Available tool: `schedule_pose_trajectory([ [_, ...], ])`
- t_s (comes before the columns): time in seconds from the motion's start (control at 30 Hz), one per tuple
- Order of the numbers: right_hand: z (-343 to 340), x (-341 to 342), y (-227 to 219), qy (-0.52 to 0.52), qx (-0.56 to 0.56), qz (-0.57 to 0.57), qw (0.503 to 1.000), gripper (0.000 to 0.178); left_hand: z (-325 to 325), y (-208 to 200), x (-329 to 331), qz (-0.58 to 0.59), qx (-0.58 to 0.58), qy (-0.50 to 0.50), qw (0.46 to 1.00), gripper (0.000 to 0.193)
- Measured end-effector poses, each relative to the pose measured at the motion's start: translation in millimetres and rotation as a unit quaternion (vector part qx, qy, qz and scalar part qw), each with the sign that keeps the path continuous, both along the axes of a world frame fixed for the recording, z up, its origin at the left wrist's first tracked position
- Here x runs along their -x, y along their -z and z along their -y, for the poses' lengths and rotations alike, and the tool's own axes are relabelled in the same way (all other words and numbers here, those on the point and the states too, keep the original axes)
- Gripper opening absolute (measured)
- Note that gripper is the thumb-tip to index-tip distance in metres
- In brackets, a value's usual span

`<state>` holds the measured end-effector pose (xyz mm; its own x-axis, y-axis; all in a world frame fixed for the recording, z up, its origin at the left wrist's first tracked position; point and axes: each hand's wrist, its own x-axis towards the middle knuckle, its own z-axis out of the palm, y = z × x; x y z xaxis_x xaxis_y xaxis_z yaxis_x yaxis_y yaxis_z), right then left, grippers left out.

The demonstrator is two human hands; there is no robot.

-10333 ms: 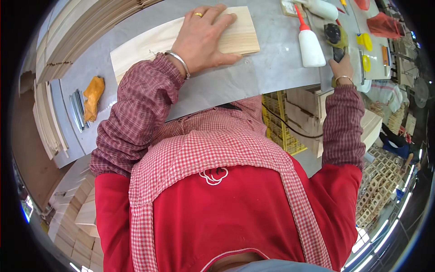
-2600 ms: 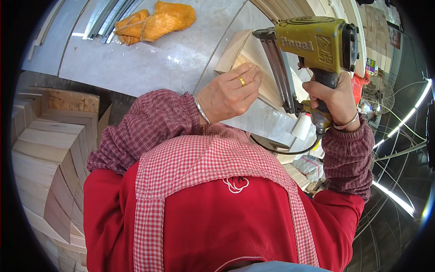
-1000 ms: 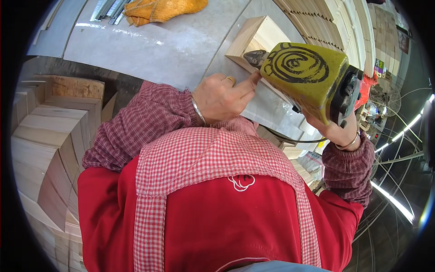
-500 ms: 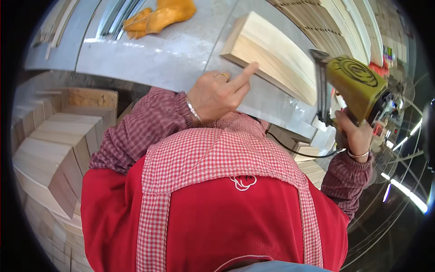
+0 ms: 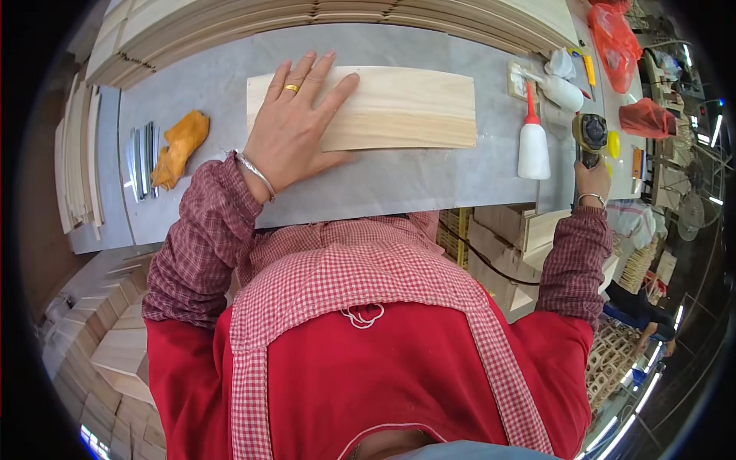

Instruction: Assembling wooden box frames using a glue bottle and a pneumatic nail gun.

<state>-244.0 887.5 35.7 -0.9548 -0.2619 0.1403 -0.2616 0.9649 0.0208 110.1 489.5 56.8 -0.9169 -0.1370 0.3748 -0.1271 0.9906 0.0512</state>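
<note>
A pale wooden piece [image 5: 406, 107], its broad face up, lies lengthwise across the grey table. My left hand [image 5: 295, 126] rests palm down over its left end, fingers spread. My right hand [image 5: 593, 182] is wrapped round the handle of an olive-and-black nail gun [image 5: 590, 134] at the table's right side, apart from the wooden piece. Between the wood and the nail gun stands or lies a white squeeze bottle [image 5: 533, 149] with a red nozzle. Another white bottle [image 5: 563, 92] lies beyond it.
Stacked wooden boards [image 5: 307, 15] line the table's far edge. At left are an orange glove [image 5: 182, 146] and metal strips [image 5: 142, 161]. Red plastic bags [image 5: 613, 46] and a yellow-handled cutter [image 5: 589, 69] lie at far right. Wooden blocks [image 5: 126, 353] are piled at lower left.
My left hand has gone from pointing at the wood's near edge to lying flat on it. The nail gun has moved away from the wood in my right hand. The view has turned.
</note>
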Motion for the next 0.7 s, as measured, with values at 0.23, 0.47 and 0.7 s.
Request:
schedule_pose_trajectory([
  [0.23, -11, 9, 36, 0.062, 0.037, 0.01, 0.997, 0.063, 0, -12, -7, 0.011, -0.045, 0.023, 0.999, 0.079],
  [0.47, 21, -9, 36, -0.019, 0.116, 0.015, 0.993, 0.065, 12, -41, -51, -0.197, -0.756, -0.062, 0.621, 0.065],
  [0.7, 204, -171, -68, -0.369, 0.412, 0.27, 0.788, 0.055, 4, -32, -82, -0.375, -0.841, -0.025, 0.39, 0.056],
])
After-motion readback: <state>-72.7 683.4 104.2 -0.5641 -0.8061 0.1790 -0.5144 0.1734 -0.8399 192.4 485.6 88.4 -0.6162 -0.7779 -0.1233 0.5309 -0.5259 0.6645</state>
